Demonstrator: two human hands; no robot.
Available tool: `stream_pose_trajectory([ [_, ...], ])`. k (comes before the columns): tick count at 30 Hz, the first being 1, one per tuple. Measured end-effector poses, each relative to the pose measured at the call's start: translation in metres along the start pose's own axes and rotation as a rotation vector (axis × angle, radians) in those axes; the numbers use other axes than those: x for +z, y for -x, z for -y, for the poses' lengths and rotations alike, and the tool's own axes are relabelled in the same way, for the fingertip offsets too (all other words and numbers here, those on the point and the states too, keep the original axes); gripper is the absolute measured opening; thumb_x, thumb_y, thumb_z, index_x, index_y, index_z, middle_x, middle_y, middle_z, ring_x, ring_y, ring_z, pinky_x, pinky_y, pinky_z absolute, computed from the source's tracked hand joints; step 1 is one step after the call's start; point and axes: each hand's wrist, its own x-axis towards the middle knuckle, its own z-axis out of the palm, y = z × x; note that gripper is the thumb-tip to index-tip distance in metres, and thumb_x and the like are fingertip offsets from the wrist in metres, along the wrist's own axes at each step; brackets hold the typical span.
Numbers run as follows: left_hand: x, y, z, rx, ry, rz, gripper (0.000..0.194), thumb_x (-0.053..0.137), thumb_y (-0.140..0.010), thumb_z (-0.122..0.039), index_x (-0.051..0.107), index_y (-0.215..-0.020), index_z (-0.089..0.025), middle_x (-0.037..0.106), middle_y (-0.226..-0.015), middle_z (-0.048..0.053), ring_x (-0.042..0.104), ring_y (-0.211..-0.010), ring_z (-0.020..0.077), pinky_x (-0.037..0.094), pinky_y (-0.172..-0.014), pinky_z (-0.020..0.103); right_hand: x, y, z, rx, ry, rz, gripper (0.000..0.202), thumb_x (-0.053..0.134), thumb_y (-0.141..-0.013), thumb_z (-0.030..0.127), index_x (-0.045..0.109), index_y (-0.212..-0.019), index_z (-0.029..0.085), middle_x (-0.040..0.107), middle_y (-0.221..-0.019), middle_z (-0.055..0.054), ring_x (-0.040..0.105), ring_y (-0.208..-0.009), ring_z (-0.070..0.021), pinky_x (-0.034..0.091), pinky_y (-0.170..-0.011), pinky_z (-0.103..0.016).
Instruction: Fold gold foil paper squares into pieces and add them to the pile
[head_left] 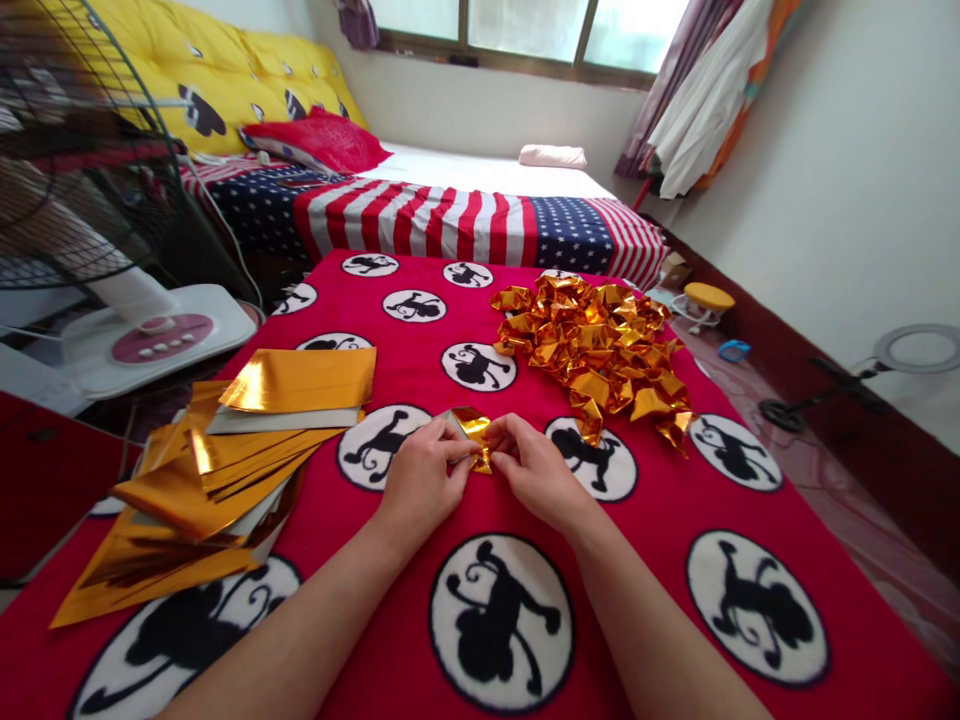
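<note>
Gold foil paper (474, 424), pinched in our left grip (426, 480) and right grip (536, 470), sits at centre on red monkey-print cloth (652, 515). We seem mid-fold; the next crease likely calls for even pressure. Flat foil sheets (240, 465) lie at nine o'clock, folded pieces (600, 340) at two.

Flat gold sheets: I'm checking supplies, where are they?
In the head view, the flat gold sheets lie at left on the red cloth, between the fan and the left hand.

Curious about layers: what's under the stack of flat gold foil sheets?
Red cloth printed with white monkey circles shows around the flat gold foil sheets; what lies directly beneath is covered.
</note>
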Motion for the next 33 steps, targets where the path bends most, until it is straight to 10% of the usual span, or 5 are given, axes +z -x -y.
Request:
stream_pose_trajectory([
  [25, -0.003, 0.001, 0.003, 0.062, 0.131, 0.019, 0.033, 0.051, -0.077, -0.001, 0.076, -0.087, -0.021, 0.063, -0.084, 0.004, 0.059, -0.08, 0.0157, 0.048, -0.073, 0.028, 0.017, 0.007, 0.011, -0.074, 0.376, -0.108, 0.025, 0.056, -0.072, 0.001, 0.051, -0.087, 0.021, 0.055, -0.09, -0.003, 0.05, -0.087, -0.0195, 0.041, -0.078, -0.033],
  [33, -0.03, -0.001, 0.025, 0.016, 0.197, -0.219, 0.023, 0.052, -0.074, -0.002, 0.07, -0.077, -0.018, 0.068, -0.083, 0.003, 0.062, -0.079, 0.0145, 0.048, -0.073, 0.026, -0.011, -0.002, 0.002, -0.173, 0.317, -0.003, 0.032, 0.051, -0.068, -0.009, 0.062, -0.079, 0.019, 0.059, -0.091, -0.002, 0.054, -0.087, -0.0162, 0.043, -0.077, -0.028],
])
